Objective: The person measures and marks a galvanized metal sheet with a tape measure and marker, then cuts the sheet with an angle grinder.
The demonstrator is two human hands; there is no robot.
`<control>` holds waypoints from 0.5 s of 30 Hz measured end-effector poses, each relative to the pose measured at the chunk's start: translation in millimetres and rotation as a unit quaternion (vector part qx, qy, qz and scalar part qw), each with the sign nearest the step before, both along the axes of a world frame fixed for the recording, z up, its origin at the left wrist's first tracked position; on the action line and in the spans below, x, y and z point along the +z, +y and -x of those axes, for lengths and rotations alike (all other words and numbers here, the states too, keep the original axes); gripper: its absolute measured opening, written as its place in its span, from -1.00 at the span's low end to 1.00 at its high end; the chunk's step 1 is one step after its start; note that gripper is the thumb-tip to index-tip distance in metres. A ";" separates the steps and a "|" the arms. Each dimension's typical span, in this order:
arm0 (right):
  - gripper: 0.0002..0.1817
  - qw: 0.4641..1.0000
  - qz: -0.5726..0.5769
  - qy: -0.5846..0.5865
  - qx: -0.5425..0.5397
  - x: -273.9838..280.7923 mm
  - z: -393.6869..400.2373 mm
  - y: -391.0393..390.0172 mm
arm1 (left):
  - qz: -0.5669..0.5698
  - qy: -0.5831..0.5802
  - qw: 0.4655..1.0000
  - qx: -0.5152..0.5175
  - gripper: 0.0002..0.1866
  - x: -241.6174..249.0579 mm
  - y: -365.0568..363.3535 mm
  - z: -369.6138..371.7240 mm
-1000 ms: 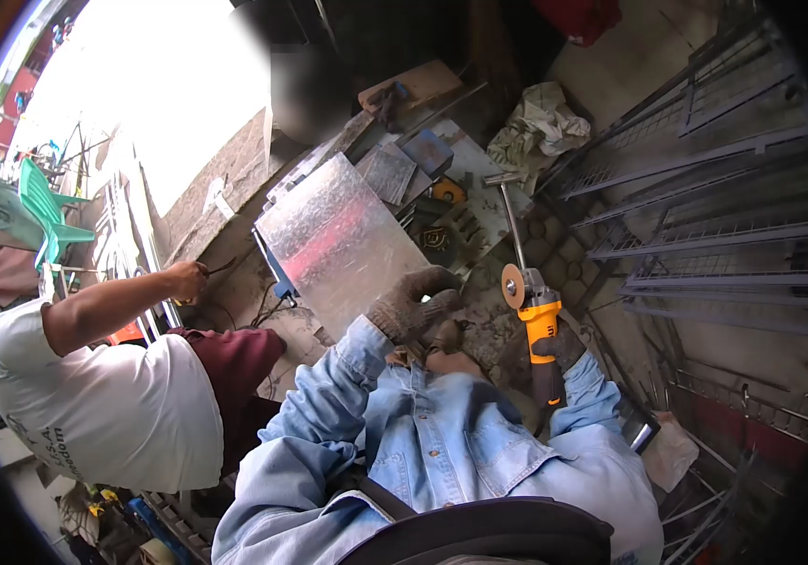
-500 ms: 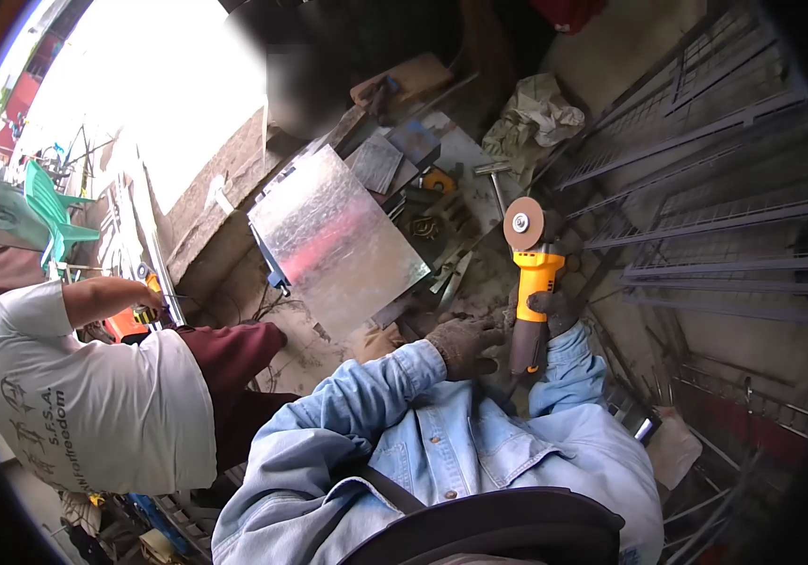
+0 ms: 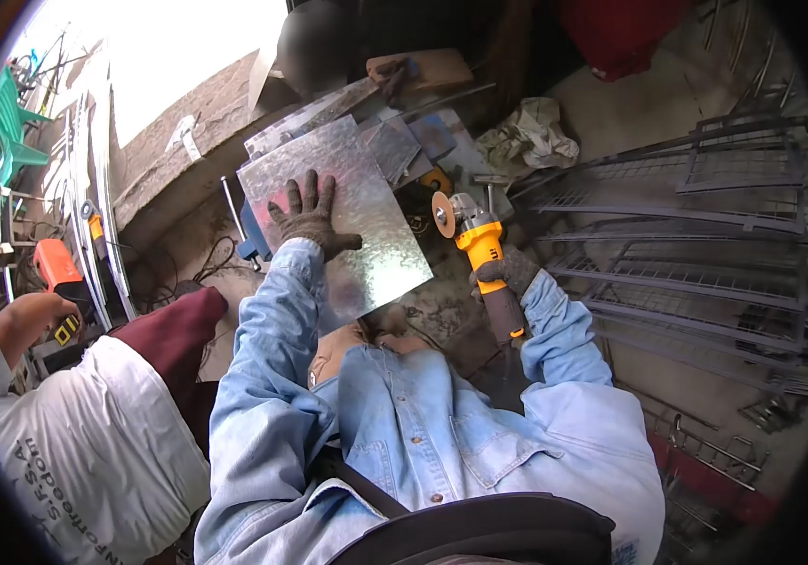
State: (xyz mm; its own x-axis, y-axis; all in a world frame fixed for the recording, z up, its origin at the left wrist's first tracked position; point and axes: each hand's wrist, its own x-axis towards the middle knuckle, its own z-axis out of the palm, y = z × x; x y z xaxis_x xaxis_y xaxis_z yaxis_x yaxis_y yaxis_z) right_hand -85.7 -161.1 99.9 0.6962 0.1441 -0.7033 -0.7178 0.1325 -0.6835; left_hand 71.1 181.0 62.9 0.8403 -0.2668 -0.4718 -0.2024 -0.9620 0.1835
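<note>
My left hand point(image 3: 310, 217), in a dark knitted glove, lies with fingers spread on a shiny sheet of metal point(image 3: 380, 231). The sheet rests over a blue vise point(image 3: 255, 231), whose bar sticks out at its left edge. In my gloved right hand point(image 3: 509, 273) is a yellow and black angle grinder point(image 3: 482, 247), gripped round its body. Its reddish-brown disc point(image 3: 443, 215) points up and to the left, just right of the sheet and apart from it. A cord runs down from the grinder's rear end.
Dark metal grille frames point(image 3: 667, 226) stand along the right. A person in a white shirt point(image 3: 107, 443) sits close on my left, holding a tape measure point(image 3: 67, 329). Beyond the sheet lie metal pieces, a hammer point(image 3: 490, 184) and a crumpled sack point(image 3: 540, 134). A green chair point(image 3: 13, 127) is far left.
My left hand has moved up and left from near my chest onto the metal sheet. The grinder has swung left toward the sheet, its disc turned more edge-on. My view has shifted.
</note>
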 end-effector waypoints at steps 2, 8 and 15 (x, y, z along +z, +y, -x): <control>-0.51 0.999 0.024 0.027 0.027 -4.4 -34.2 12.2 | 0.015 0.016 1.000 0.008 0.39 0.3 0.8 -1.9; -0.49 0.991 0.070 0.078 0.086 -20.6 -78.2 22.6 | 0.030 0.034 0.999 0.014 0.37 4.6 3.1 -4.7; -0.48 0.988 0.062 0.114 0.082 -29.0 -102.3 28.1 | 0.064 0.039 0.997 0.028 0.34 5.9 5.2 -5.2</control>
